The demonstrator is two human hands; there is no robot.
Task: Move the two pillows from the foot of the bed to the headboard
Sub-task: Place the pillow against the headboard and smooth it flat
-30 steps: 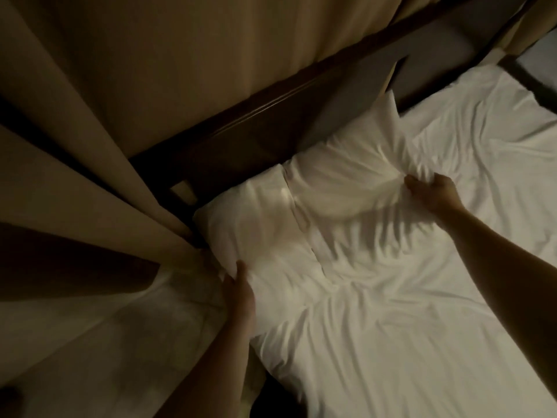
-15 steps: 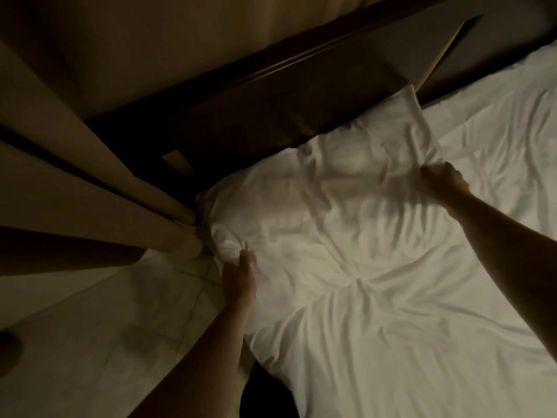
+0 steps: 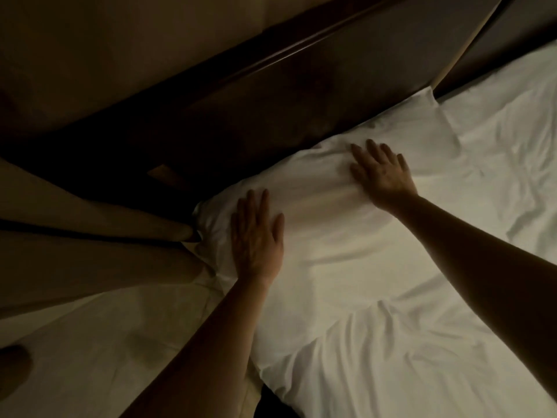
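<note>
head | grips on corners gone: left hand (image 3: 256, 236) and right hand (image 3: 381, 173) now flat, fingers spread, pressing pillow (image 3: 325, 206) | pillow flush against headboard (image 3: 271, 116) | placement looks done, second pillow unseen

A bed (image 3: 422, 342) under a wrinkled white sheet carries a white pillow (image 3: 331, 212) lying against the dark headboard (image 3: 301, 116).

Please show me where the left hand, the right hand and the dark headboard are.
left hand (image 3: 256, 236), head view, back of the hand.
right hand (image 3: 381, 173), head view, back of the hand.
headboard (image 3: 286, 116), head view, front panel.
</note>
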